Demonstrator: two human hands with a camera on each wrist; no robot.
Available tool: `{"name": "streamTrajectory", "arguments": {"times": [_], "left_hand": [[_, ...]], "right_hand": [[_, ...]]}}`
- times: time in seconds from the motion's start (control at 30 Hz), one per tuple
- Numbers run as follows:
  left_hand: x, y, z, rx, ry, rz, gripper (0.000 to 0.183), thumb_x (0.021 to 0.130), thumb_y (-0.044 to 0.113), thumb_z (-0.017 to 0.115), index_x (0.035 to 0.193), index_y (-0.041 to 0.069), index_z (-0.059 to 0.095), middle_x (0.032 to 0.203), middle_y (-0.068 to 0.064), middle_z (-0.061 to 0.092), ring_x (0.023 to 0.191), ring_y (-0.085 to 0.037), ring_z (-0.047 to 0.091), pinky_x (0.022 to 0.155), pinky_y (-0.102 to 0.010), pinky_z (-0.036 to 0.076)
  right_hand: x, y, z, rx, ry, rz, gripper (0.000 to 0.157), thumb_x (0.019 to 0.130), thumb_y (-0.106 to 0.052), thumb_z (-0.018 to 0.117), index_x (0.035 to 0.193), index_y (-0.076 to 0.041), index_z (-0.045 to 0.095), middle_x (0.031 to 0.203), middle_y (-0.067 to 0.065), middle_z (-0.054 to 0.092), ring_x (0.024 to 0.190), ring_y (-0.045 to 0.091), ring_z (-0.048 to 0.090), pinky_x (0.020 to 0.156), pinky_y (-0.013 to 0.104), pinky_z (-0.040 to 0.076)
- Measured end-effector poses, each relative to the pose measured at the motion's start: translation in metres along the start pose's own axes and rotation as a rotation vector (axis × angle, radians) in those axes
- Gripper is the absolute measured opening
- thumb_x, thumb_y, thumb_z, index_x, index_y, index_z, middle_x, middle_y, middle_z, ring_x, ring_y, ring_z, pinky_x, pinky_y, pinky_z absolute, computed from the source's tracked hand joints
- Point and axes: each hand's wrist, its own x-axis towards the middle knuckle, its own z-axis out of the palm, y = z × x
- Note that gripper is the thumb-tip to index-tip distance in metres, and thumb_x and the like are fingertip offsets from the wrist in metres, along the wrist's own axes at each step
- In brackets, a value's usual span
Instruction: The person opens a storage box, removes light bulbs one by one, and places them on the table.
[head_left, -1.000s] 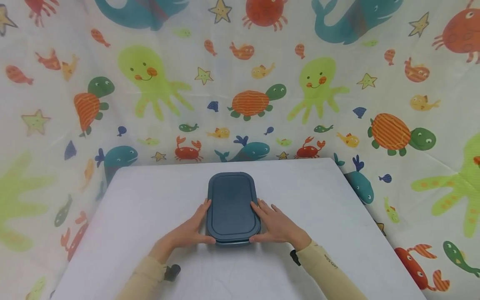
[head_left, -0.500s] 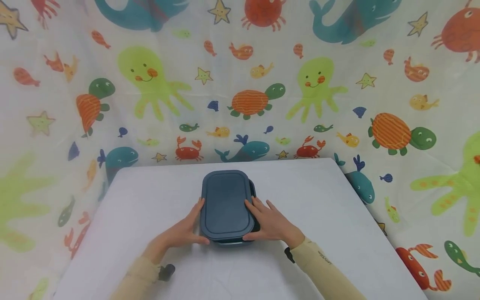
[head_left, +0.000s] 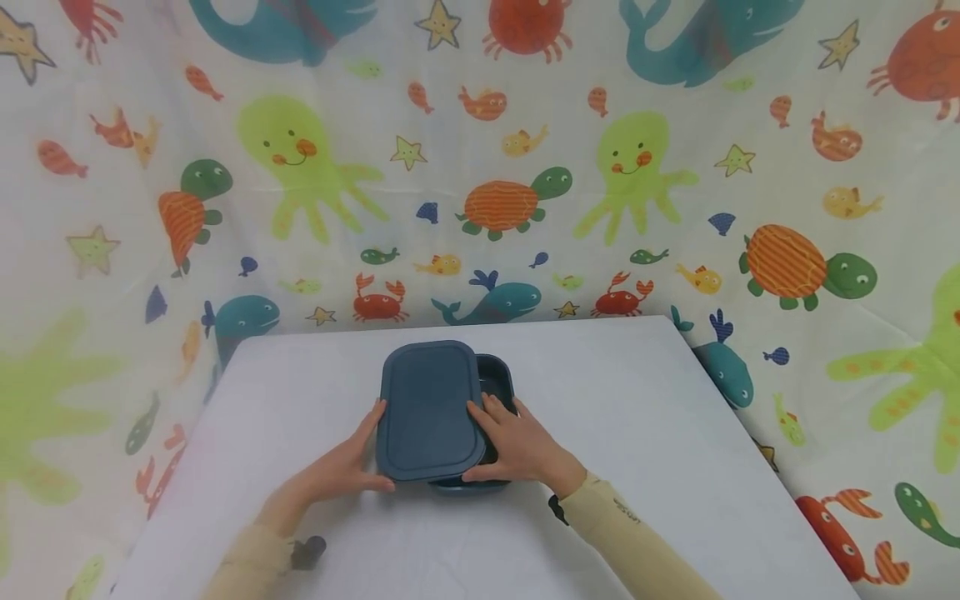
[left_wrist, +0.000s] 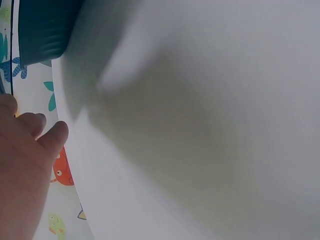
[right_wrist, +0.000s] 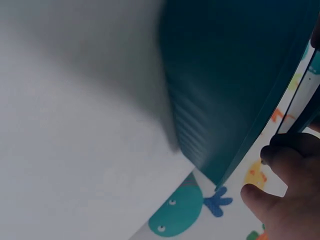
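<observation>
The thumb and fingers of the left hand (head_left: 337,471) are set apart around the lower left corner of a rectangular, dark blue-grey lid with rounded corners (head_left: 431,408), its edge being gripped there. The opposite corner is gripped by the right hand (head_left: 517,446), the thumb placed along the near edge and the fingertips laid at the right-hand side. In the left wrist view, the left fingers are separated at the left edge of the frame; how their tips meet the lid cannot be told.

The lid is held just left of the frame's centre, overlapping a deep, dark blue rectangular container with a rounded rim (right_wrist: 215,95). The container's left part is covered by the lid, and its right side is partly hidden by the right hand; its interior is seen only as a dark strip. In the right wrist view, a gap is shown between rim and lid.

The container is supported by a white-covered table (head_left: 615,417). Beige sleeves (head_left: 637,542) are seen at the lower edge, with a small black object (head_left: 307,552) beside the left wrist. The background is filled by a white curtain (head_left: 570,92) printed with sea animals.
</observation>
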Motion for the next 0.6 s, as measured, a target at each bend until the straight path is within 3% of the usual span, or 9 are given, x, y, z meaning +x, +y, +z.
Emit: {"name": "streamTrajectory", "arguments": {"times": [0.6], "left_hand": [[-0.027, -0.020, -0.014, 0.039, 0.044, 0.005, 0.133, 0.069, 0.038, 0.088, 0.156, 0.009, -0.008, 0.162, -0.022, -0.004, 0.145, -0.045, 0.008, 0.112, -0.061, 0.021]], "right_hand": [[0.020, -0.030, 0.009, -0.095, 0.033, -0.043, 0.108, 0.076, -0.081, 0.054, 0.155, -0.014, 0.027, 0.156, 0.014, 0.033, 0.144, 0.025, 0.031, 0.115, 0.057, 0.023]]}}
